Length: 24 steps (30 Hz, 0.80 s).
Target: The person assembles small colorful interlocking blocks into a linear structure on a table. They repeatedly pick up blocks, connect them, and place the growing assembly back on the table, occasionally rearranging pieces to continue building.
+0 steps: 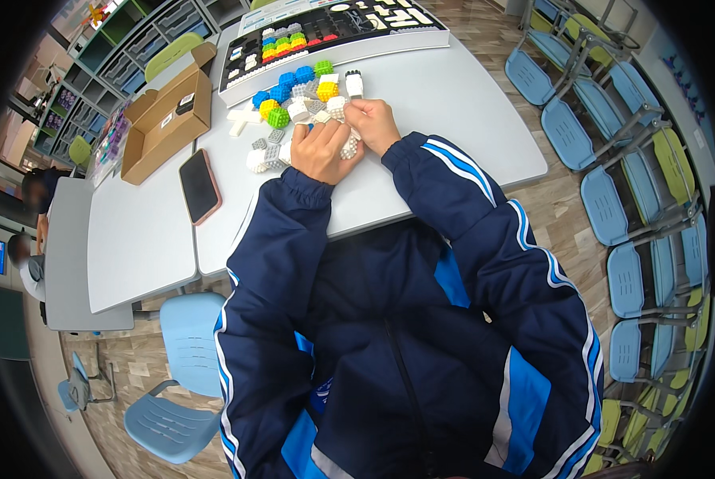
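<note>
My left hand (321, 153) is closed around a white studded building block (349, 148), which shows between its fingers and my other hand. Close beside it, my right hand (373, 124) is curled with thumb and forefinger together; whatever they pinch is too small or hidden to make out. Around my fingertips lies a loose pile of studded blocks: a green block (278, 117), a yellow block (326, 91), a blue block (304, 74) and several white and grey ones. A white block (336, 106) lies right by my right fingertips. Grey pieces (275, 136) lie left of my left hand.
Behind the pile stands a white kit tray (409, 41) with a black insert and coloured pieces. An open cardboard box (162, 132) and a phone (201, 188) lie to the left. Blue chairs (597, 199) line the right side; two people are at the far left.
</note>
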Available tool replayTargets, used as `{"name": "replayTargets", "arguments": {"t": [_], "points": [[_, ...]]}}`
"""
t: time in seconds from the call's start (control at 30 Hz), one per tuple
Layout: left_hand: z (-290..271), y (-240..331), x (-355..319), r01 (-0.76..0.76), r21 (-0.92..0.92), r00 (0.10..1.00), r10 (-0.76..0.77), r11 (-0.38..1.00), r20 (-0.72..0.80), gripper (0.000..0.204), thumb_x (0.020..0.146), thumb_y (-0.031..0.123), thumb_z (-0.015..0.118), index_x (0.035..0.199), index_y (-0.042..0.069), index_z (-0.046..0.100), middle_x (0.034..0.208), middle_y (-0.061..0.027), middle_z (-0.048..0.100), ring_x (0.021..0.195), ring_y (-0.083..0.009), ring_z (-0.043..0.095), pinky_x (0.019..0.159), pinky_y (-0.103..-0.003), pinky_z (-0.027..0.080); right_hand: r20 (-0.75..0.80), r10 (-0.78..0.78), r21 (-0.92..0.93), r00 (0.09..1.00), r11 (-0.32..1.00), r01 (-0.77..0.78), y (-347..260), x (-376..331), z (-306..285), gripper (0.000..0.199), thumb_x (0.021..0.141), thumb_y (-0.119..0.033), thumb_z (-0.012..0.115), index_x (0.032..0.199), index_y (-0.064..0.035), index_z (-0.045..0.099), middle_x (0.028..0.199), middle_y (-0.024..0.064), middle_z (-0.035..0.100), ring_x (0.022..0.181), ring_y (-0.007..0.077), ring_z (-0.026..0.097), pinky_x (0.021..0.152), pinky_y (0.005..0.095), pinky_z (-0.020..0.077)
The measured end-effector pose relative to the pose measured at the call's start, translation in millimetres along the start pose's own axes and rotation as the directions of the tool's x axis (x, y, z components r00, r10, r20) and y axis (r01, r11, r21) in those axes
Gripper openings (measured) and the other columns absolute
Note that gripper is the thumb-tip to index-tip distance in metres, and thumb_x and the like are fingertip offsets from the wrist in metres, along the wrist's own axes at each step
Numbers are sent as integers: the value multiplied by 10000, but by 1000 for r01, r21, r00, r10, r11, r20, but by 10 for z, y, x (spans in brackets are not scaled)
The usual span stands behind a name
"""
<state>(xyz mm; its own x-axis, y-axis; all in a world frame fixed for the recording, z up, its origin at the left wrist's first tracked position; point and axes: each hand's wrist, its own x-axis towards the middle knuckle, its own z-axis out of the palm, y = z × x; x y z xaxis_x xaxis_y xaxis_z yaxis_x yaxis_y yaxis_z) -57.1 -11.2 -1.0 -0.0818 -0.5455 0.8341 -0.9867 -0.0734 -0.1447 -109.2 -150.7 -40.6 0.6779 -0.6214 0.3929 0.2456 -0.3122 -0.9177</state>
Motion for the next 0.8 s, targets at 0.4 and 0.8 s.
{"name": "replayTargets", "arguments": {"t": [0.4,0.8], "points": [[19,-7,-24,9,-2,1000,-9,1000,-12,264,659,256,772,779,101,595,718,-19,570,583,-207,513,608,-335,323,-14,16,59,1000,998,-16,-25,-10,15,272,837,-204,597,700,30,611,549,79,532,538,110,463,523,329,397],[20,-3,-20,12,0,1000,-12,1000,-11,259,657,248,774,786,103,602,727,-15,583,602,-195,534,609,-334,320,-54,13,-8,998,1000,-13,21,11,21,268,832,-198,597,697,33,611,539,93,535,529,123,470,525,351,402]]}}
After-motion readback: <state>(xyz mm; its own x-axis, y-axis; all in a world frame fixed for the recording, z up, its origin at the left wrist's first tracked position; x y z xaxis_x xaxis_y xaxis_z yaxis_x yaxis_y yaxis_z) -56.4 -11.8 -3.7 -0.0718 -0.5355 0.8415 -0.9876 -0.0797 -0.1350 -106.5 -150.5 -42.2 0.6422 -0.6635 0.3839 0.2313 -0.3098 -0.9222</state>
